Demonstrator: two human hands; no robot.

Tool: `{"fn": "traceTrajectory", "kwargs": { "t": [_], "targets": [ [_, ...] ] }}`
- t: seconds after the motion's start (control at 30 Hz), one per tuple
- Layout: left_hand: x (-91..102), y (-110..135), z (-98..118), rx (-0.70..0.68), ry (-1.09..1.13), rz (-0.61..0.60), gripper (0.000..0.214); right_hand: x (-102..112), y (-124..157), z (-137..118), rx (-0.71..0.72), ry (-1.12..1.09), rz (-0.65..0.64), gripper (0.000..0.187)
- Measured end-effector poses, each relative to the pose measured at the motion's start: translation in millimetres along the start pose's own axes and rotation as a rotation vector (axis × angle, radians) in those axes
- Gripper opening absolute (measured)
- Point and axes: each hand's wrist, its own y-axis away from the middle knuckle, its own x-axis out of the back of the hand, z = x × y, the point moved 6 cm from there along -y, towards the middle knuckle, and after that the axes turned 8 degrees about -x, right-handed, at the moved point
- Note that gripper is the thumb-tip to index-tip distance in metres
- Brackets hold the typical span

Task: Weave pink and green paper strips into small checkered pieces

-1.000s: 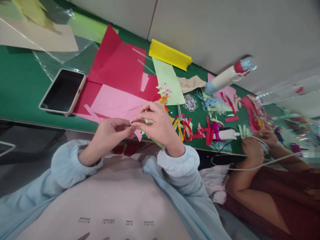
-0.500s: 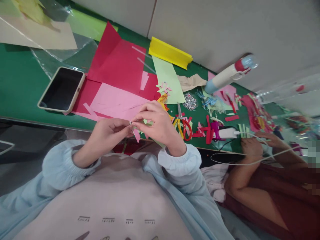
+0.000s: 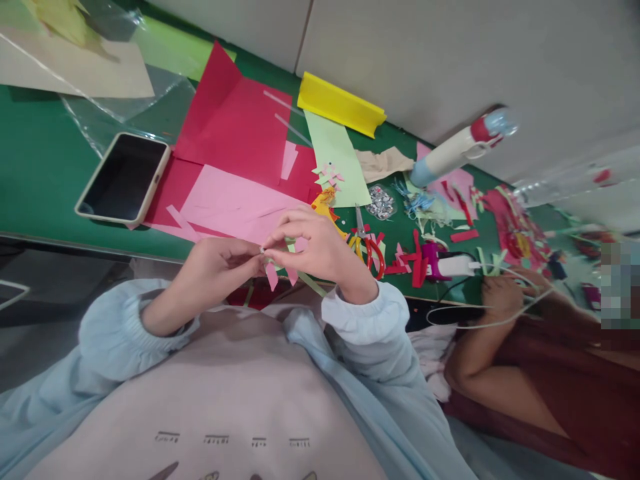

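Note:
My left hand (image 3: 217, 277) and my right hand (image 3: 315, 247) meet above the table's near edge, fingertips pinched together. Between them is a small piece of folded pink and green paper strips (image 3: 271, 276); pink pointed ends hang below the fingers, and a green strip trails toward my right wrist. A tiny pale spot shows at the fingertips, too small to name. My fingers hide most of the piece. Beyond my right hand lie scissors (image 3: 369, 257) with yellow and red handles, and a similar pink and green woven paper shape (image 3: 329, 175) rests on a light green sheet (image 3: 350, 160).
A phone (image 3: 125, 179) lies left on the green table (image 3: 30, 167), beside red paper (image 3: 245, 120) and pink paper (image 3: 225, 200). Farther right are a tray of small beads (image 3: 381, 202), red paper scraps, a bottle (image 3: 460, 148), a white cable and a co-worker's hands (image 3: 503, 293).
My right hand has turned and shifted slightly right, and more of the pink strip ends now shows below the fingers. The co-worker's hands have moved a little over green strips.

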Motion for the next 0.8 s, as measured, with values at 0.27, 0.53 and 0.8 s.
{"fn": "traceTrajectory", "kwargs": {
  "t": [0.27, 0.53, 0.8],
  "targets": [
    [1.3, 0.7, 5.7, -0.022, -0.006, 0.021, 0.028, -1.2, -1.1, -0.6, 0.028, 0.025, 0.000, 0.005],
    [-2.2, -1.5, 2.1, 0.035, 0.119, 0.045, 0.017, -0.9, -1.7, -1.0, 0.027, 0.035, -0.002, 0.005],
    [-2.3, 0.1, -2.3, 0.038, 0.141, 0.040, 0.017, -1.9, -4.7, 0.2, 0.033, 0.046, -0.042, 0.006]
  ]
}}
